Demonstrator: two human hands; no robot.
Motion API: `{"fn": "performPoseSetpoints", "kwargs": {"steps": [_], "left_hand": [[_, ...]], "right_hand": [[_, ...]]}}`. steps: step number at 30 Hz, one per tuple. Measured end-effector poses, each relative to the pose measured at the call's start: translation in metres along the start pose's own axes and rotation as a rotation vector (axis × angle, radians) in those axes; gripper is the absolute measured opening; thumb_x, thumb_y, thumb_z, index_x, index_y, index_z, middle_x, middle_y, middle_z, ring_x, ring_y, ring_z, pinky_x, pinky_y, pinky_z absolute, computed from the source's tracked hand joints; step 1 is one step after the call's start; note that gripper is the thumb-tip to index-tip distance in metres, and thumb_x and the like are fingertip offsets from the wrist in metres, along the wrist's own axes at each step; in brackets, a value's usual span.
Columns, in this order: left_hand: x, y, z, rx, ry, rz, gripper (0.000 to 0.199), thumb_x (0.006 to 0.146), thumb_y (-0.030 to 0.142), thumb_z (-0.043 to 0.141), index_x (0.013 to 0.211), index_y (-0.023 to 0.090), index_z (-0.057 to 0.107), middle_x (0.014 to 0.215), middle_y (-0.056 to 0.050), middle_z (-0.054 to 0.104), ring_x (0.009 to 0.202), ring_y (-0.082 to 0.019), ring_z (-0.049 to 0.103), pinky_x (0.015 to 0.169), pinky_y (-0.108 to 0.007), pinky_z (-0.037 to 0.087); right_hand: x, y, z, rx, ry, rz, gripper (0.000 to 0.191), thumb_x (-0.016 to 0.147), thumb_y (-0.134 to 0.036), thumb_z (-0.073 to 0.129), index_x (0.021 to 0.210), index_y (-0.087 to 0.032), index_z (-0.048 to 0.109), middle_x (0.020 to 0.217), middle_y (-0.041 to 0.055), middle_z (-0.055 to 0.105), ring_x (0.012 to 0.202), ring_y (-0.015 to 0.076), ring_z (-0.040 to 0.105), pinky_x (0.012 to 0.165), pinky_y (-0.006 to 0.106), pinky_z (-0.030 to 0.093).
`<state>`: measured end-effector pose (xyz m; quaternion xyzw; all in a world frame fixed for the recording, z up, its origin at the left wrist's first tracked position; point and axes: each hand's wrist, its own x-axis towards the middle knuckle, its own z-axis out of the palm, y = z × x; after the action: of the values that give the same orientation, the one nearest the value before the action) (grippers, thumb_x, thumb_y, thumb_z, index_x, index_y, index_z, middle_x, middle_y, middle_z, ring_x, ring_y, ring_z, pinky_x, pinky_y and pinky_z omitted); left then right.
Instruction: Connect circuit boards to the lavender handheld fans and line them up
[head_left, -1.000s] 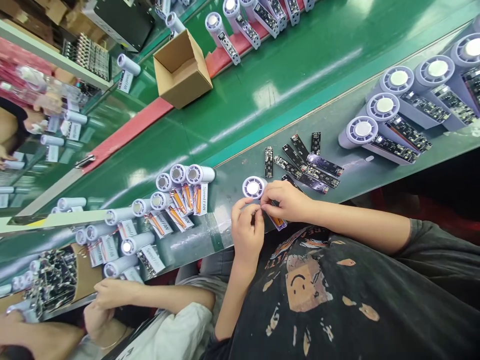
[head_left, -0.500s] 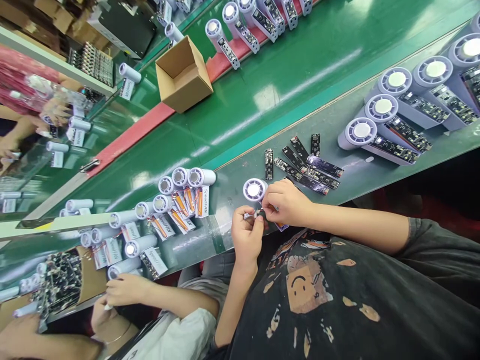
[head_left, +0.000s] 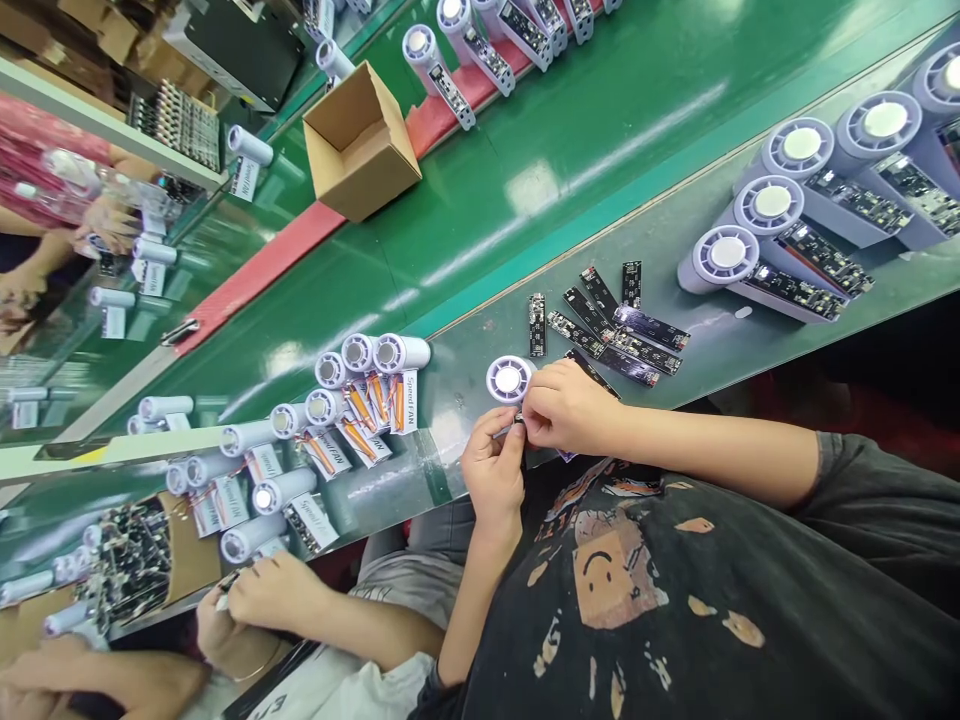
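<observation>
My left hand (head_left: 491,470) is closed in a pinch on a small dark part (head_left: 519,418), too small to name. Against it, my right hand (head_left: 566,405) has its fingers curled at the same spot; what they grip is hidden. Just beyond my fingertips is a lilac handheld fan (head_left: 510,379) with its round vented end facing up; my hands cover the rest of it. A black circuit board (head_left: 592,373) lies partly behind my right hand. Several more circuit boards (head_left: 630,345) are spread loosely beyond it on the grey-green bench (head_left: 472,360).
Fans with circuit boards exposed (head_left: 772,270) stand to the right. More fans (head_left: 401,353) with orange-wired handles lie left, near a co-worker's hands (head_left: 262,600). Beyond runs a green conveyor belt (head_left: 585,170) carrying a cardboard box (head_left: 364,145). A box of wired parts (head_left: 184,550) sits lower left.
My hands have drawn slightly closer together at the small part, and my left fingers have shifted up a little. The co-worker's hands have moved right. The view has shifted slightly.
</observation>
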<state>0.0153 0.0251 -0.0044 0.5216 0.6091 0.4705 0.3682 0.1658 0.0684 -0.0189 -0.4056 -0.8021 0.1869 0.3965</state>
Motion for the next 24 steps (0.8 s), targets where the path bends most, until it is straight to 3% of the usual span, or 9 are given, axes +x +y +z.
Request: {"fn": "performPoseSetpoints", "kwargs": {"steps": [5, 10, 14, 16, 18, 21, 24], "left_hand": [[-0.003, 0.001, -0.001, 0.041, -0.033, 0.057, 0.014, 0.085, 0.032, 0.069, 0.091, 0.020, 0.073, 0.098, -0.005, 0.070, 0.094, -0.017, 0.067, 0.086, -0.031, 0.055], [-0.007, -0.004, -0.003, 0.053, -0.082, 0.107, 0.018, 0.085, 0.032, 0.068, 0.096, 0.019, 0.072, 0.099, -0.007, 0.065, 0.094, -0.018, 0.066, 0.080, -0.029, 0.058], [-0.005, -0.006, -0.003, 0.030, -0.114, 0.046, 0.027, 0.084, 0.037, 0.068, 0.104, 0.018, 0.070, 0.109, -0.008, 0.060, 0.085, -0.016, 0.067, 0.069, -0.028, 0.060], [-0.003, -0.003, -0.003, 0.006, -0.128, -0.005, 0.030, 0.084, 0.039, 0.068, 0.107, 0.020, 0.067, 0.113, -0.008, 0.060, 0.077, -0.013, 0.066, 0.065, -0.026, 0.058], [-0.004, 0.002, -0.002, -0.055, -0.116, -0.039, 0.033, 0.087, 0.042, 0.065, 0.113, 0.022, 0.064, 0.110, -0.007, 0.062, 0.072, -0.011, 0.063, 0.064, -0.024, 0.057], [-0.015, 0.011, -0.001, -0.199, -0.169, -0.047, 0.044, 0.092, 0.054, 0.050, 0.128, 0.028, 0.055, 0.119, -0.008, 0.064, 0.094, -0.019, 0.067, 0.079, -0.031, 0.059], [-0.028, 0.016, -0.007, -0.255, -0.420, -0.014, 0.070, 0.087, 0.071, 0.043, 0.143, 0.030, 0.044, 0.147, -0.012, 0.048, 0.135, -0.030, 0.049, 0.104, -0.046, 0.050]], "right_hand": [[0.002, -0.005, -0.004, -0.018, -0.059, 0.041, 0.016, 0.079, -0.019, 0.054, 0.063, -0.017, 0.058, 0.066, 0.0033, 0.059, 0.067, 0.0160, 0.048, 0.069, 0.031, 0.031], [0.002, -0.004, -0.006, 0.125, -0.120, 0.112, 0.011, 0.074, -0.013, 0.059, 0.064, -0.017, 0.059, 0.065, 0.0013, 0.059, 0.065, 0.0143, 0.050, 0.068, 0.028, 0.036], [0.006, 0.002, -0.013, 0.215, -0.135, 0.172, 0.010, 0.080, -0.012, 0.061, 0.071, -0.017, 0.062, 0.072, 0.0022, 0.062, 0.069, 0.0141, 0.053, 0.069, 0.027, 0.040], [0.006, 0.001, -0.022, 0.221, -0.105, 0.204, 0.002, 0.083, -0.016, 0.063, 0.081, -0.017, 0.064, 0.084, 0.0048, 0.064, 0.079, 0.0164, 0.057, 0.073, 0.029, 0.042], [0.004, -0.005, -0.034, 0.233, -0.106, 0.248, 0.009, 0.083, -0.024, 0.068, 0.084, -0.017, 0.063, 0.088, 0.0055, 0.063, 0.084, 0.0173, 0.056, 0.072, 0.029, 0.042], [-0.006, -0.020, -0.048, 0.318, -0.346, 0.359, 0.028, 0.079, -0.041, 0.073, 0.073, -0.018, 0.059, 0.072, 0.0006, 0.059, 0.065, 0.0132, 0.051, 0.059, 0.026, 0.036], [-0.014, -0.028, -0.051, 0.462, -0.554, 0.573, 0.028, 0.078, -0.039, 0.072, 0.070, -0.018, 0.055, 0.062, -0.0020, 0.059, 0.054, 0.0112, 0.049, 0.052, 0.025, 0.032]]}}
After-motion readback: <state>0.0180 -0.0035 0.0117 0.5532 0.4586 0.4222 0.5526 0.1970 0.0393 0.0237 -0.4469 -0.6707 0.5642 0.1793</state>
